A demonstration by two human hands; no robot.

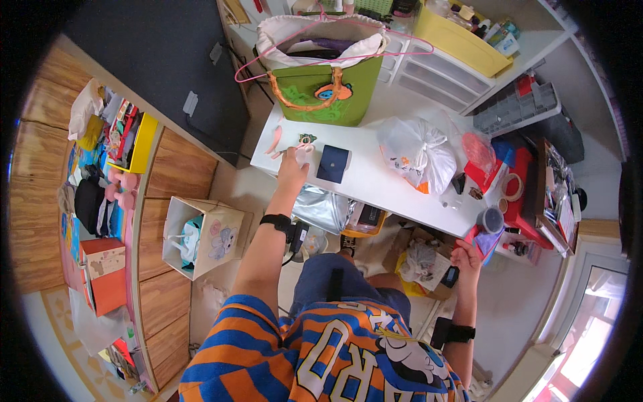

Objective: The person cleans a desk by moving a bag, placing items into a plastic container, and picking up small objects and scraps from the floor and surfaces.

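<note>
My left hand (293, 168) reaches over the left end of the white desk (371, 188), its fingers on a small pale, translucent item (303, 154) that I cannot make out. Just beyond the fingertips lies a small green and pink ornament (306, 139), and a pink strip (276, 138) lies to its left. A dark blue snap pouch (333, 164) rests flat to the right of this hand. At the desk's right front edge, my right hand (466, 255) has its fingers curled at a red and purple item (485, 243); whether it grips this is unclear.
A green bag (326, 95) with bamboo handles and a pink hanger (417, 52) stands at the back. Tied white plastic bags (419, 153) sit mid-desk. A clear round container (490, 220) and tape roll (512, 186) are at the right. Below are a paper box (206, 238) and a cardboard box (434, 291).
</note>
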